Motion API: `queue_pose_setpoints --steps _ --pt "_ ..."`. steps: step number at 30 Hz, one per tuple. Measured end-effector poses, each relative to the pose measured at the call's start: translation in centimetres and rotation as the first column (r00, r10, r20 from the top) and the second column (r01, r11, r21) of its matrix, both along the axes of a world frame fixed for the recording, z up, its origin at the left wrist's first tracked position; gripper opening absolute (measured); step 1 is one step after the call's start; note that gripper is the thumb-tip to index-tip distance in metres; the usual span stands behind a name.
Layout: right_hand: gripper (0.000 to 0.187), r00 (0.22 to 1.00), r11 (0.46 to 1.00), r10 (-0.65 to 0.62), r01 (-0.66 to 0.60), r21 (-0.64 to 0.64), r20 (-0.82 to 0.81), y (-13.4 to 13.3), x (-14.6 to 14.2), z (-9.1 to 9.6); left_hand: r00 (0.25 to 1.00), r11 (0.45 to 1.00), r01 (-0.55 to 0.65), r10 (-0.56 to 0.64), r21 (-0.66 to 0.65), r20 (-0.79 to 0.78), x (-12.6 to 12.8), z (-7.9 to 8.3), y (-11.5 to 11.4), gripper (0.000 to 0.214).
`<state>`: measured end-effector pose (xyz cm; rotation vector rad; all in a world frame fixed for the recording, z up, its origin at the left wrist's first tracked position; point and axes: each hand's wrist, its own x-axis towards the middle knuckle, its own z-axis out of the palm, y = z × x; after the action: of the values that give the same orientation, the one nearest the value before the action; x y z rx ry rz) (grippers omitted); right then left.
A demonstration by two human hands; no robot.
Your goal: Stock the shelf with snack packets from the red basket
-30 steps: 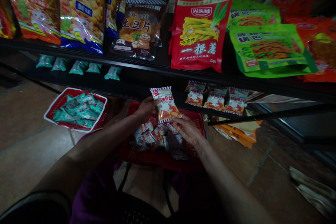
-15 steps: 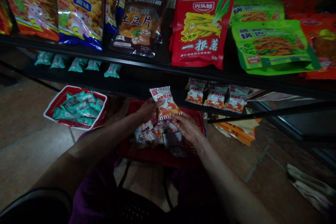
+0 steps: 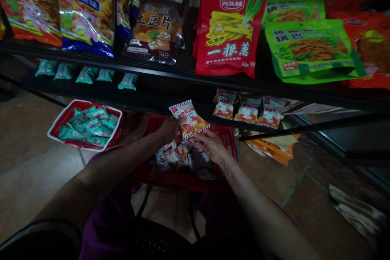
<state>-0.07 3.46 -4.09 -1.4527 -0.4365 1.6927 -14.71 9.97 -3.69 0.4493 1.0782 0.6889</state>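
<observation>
Between my hands is a small white and orange snack packet (image 3: 189,120) with a striped edge, tilted a little, print facing me. My left hand (image 3: 172,129) grips its left side, the thumb lying across the front. At its lower right edge, my right hand (image 3: 209,143) pinches the packet between thumb and fingers. Below them stands a red basket (image 3: 230,140) with several packets of the same look (image 3: 175,155) inside. Three matching packets (image 3: 248,107) stand side by side on the lower shelf, to the right of my hands.
A smaller white-rimmed red basket (image 3: 52,131) of teal packets is on the tiled floor at left. Several teal packets (image 3: 87,74) line the lower shelf (image 3: 152,97). Large snack bags, including a red one (image 3: 231,28), fill the upper shelf. Orange packaging (image 3: 274,148) lies at right.
The packet has turned slightly in my hands, its lower right corner now further from its top. My right hand has shifted a little left along its lower edge. The whole view has moved slightly.
</observation>
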Motion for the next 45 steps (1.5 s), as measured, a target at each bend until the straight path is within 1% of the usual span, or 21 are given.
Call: queue_pose_setpoints --steps 4,8,11,13,15,21,24,27,29,31,32,34,36,38,40,41,43,45 --pt "0.039 1.0 0.999 0.006 -0.007 0.043 0.019 0.0 -0.3 0.3 1.0 0.999 -0.03 0.03 -0.032 -0.007 0.0 -0.1 0.1 0.014" --pt "0.039 1.0 0.996 0.012 -0.012 0.085 0.003 0.0 -0.4 0.5 0.994 0.999 -0.038 0.039 -0.008 0.103 -0.3 -0.2 0.2 0.015" --pt "0.039 0.998 0.993 -0.062 0.063 0.103 -0.004 0.1 -0.1 0.6 0.985 0.999 -0.048 0.045 0.018 0.165 -0.4 0.0 0.3 0.021" --pt "0.038 0.991 0.984 -0.131 0.127 0.124 0.025 0.2 0.3 0.5 0.984 0.998 -0.054 0.047 0.033 0.173 -0.4 0.2 0.3 0.022" --pt "0.036 0.982 0.974 -0.177 0.166 0.156 0.061 0.2 0.6 0.4 0.985 0.998 -0.06 0.053 0.035 0.165 -0.4 0.4 0.2 0.024" --pt "0.036 0.969 0.962 -0.214 0.187 0.201 0.123 0.3 0.6 0.6 0.98 0.998 -0.037 0.027 0.052 0.197 -0.4 0.8 0.2 0.029" --pt "0.036 0.966 0.96 -0.22 0.191 0.205 0.134 0.3 0.4 0.8 0.976 0.996 -0.086 0.079 0.027 0.205 -0.3 1.1 0.2 0.031" --pt "0.037 0.965 0.96 -0.221 0.189 0.206 0.142 0.3 0.2 0.7 0.972 0.991 -0.132 0.129 0.002 0.199 -0.2 1.3 0.3 0.031" --pt "0.037 0.962 0.956 -0.226 0.189 0.224 0.154 0.3 0.2 0.4 0.979 0.994 -0.111 0.109 0.003 0.174 -0.1 1.1 0.3 0.032" --pt "0.036 0.954 0.949 -0.234 0.182 0.258 0.187 0.2 0.2 0.1 0.991 0.996 -0.094 0.093 -0.002 0.096 -0.2 0.8 0.3 0.038" --pt "0.035 0.948 0.946 -0.232 0.168 0.278 0.217 0.2 0.3 0.0 0.994 0.995 -0.102 0.102 0.0 0.041 -0.3 0.5 0.3 0.044" --pt "0.032 0.927 0.942 -0.212 0.11 0.317 0.309 0.1 0.4 -0.1 0.988 0.989 -0.142 0.144 0.044 -0.048 -0.4 0.1 0.2 0.055" --pt "0.029 0.869 0.929 -0.184 0.001 0.37 0.46 0.0 0.5 0.0 0.981 0.979 -0.165 0.176 0.118 -0.082 -0.5 -0.1 0.1 0.06" --pt "0.025 0.752 0.884 -0.195 -0.144 0.445 0.63 0.0 0.7 0.1 0.984 0.975 -0.141 0.157 0.175 -0.081 -0.5 0.0 -0.1 0.056" --pt "0.021 0.613 0.813 -0.236 -0.301 0.499 0.754 -0.1 0.8 0.1 0.993 0.976 -0.085 0.1 0.201 -0.068 -0.5 0.3 -0.2 0.048" --pt "0.019 0.557 0.777 -0.254 -0.37 0.51 0.791 -0.1 0.9 0.1 0.996 0.977 -0.056 0.069 0.206 -0.056 -0.4 0.4 -0.3 0.046" --pt "0.015 0.472 0.708 -0.259 -0.501 0.498 0.843 -0.3 0.8 0.0 0.999 0.981 -0.018 0.025 0.194 -0.034 -0.3 0.7 -0.4 0.047" --pt "0.012 0.403 0.629 -0.257 -0.621 0.468 0.879 -0.5 0.7 -0.1 0.999 0.986 -0.003 0.009 0.165 -0.035 -0.2 0.9 -0.4 0.052"
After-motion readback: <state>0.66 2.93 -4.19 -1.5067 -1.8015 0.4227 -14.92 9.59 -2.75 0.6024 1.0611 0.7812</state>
